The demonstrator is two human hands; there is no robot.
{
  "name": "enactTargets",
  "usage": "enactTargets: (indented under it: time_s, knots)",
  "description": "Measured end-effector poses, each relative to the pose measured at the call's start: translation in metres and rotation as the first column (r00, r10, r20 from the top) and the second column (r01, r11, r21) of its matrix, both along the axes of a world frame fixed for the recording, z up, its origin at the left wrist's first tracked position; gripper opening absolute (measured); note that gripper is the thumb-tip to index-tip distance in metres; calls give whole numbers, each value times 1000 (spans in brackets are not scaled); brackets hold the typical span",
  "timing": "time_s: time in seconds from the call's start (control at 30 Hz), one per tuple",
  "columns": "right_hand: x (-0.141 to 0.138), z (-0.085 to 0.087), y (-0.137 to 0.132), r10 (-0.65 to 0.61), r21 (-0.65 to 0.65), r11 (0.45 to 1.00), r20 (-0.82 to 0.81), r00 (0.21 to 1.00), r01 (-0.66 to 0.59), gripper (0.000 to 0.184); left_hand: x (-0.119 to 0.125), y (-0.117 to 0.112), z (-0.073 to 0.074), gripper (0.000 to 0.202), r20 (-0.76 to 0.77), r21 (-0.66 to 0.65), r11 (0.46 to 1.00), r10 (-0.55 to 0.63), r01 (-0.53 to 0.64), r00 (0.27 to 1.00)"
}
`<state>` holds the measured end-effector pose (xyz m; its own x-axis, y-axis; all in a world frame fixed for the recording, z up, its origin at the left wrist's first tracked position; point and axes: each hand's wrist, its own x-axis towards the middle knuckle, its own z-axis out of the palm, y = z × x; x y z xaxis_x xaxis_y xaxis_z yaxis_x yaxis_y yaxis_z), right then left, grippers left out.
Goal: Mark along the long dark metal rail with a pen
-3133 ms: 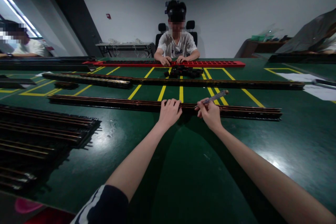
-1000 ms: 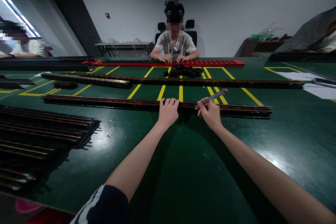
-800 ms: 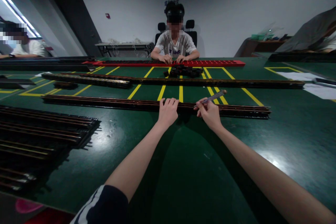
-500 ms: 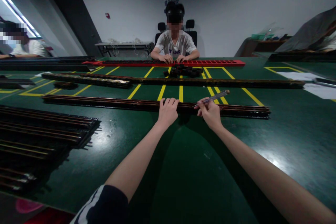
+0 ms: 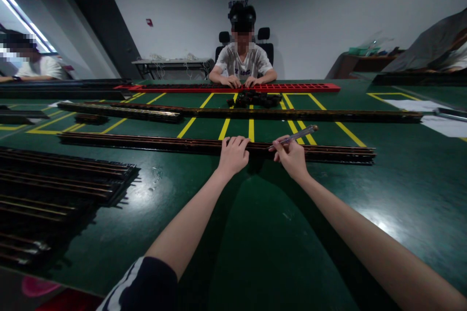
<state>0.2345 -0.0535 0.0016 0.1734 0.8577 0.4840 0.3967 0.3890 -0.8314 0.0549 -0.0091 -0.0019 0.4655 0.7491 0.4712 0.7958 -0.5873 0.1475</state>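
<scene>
A long dark rail (image 5: 146,143) lies across the green table (image 5: 262,233) in front of me. My left hand (image 5: 233,155) rests on the rail's middle with its fingers curled over the near edge. Just to the right, my right hand (image 5: 292,156) pinches a thin screwdriver with a clear handle (image 5: 296,135), its tip pointing left and down at the rail.
A stack of dark rails (image 5: 54,189) lies at the near left. Further rails (image 5: 292,114) cross the table beyond mine. A person opposite works at a red rail (image 5: 292,88) with small black parts (image 5: 255,99) before it. Other people sit at far left and right.
The rail has slid to the left since the oldest frame. Both hands have stayed nearly still on it over the last second.
</scene>
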Motion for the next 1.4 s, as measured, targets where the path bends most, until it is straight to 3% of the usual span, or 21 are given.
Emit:
enactTargets:
  time_s: [1.4]
  knots:
    - [-1, -3, 4, -6, 5, 1000, -24, 1000, 6, 37, 3, 2, -5, 37, -93, 70, 996, 56, -49, 994]
